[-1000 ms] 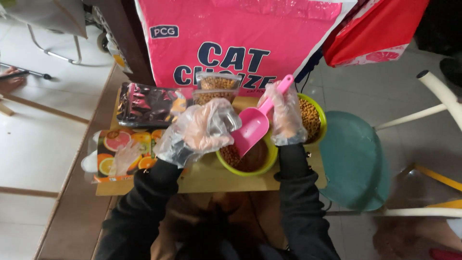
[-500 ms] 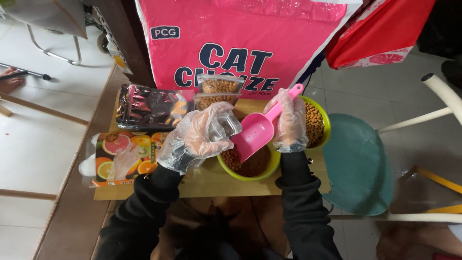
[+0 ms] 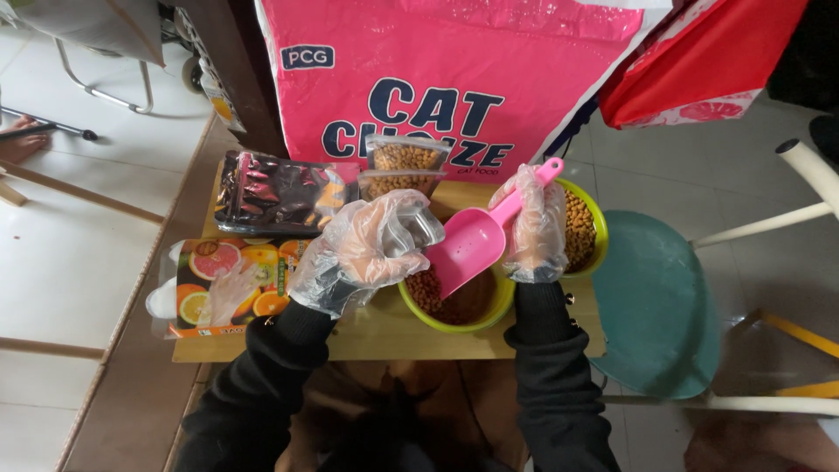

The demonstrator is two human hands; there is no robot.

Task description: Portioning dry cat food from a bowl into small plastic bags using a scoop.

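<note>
Both my hands wear thin clear plastic gloves. My right hand (image 3: pixel 535 232) grips the handle of a pink plastic scoop (image 3: pixel 468 249), whose head tilts down over a lime-green bowl (image 3: pixel 492 308) holding brown kibble. My left hand (image 3: pixel 363 253) is closed around what looks like a small clear pouch (image 3: pixel 422 229), held right beside the scoop's head. A second lime-green bowl (image 3: pixel 594 218) with kibble sits behind my right hand. Two filled clear pouches (image 3: pixel 406 162) lean against the big pink bag (image 3: pixel 454 61) at the back.
On the small wooden table (image 3: pixel 376 336), a dark pack of pouches (image 3: pixel 275 192) lies at the back left and a fruit-printed box (image 3: pixel 218 288) with a loose glove sits at the front left. A teal stool (image 3: pixel 655 306) stands to the right, a red bag (image 3: pixel 699 52) behind it.
The pink scoop's head has dipped a little lower toward the near bowl. My left hand stays beside it with the pouch.
</note>
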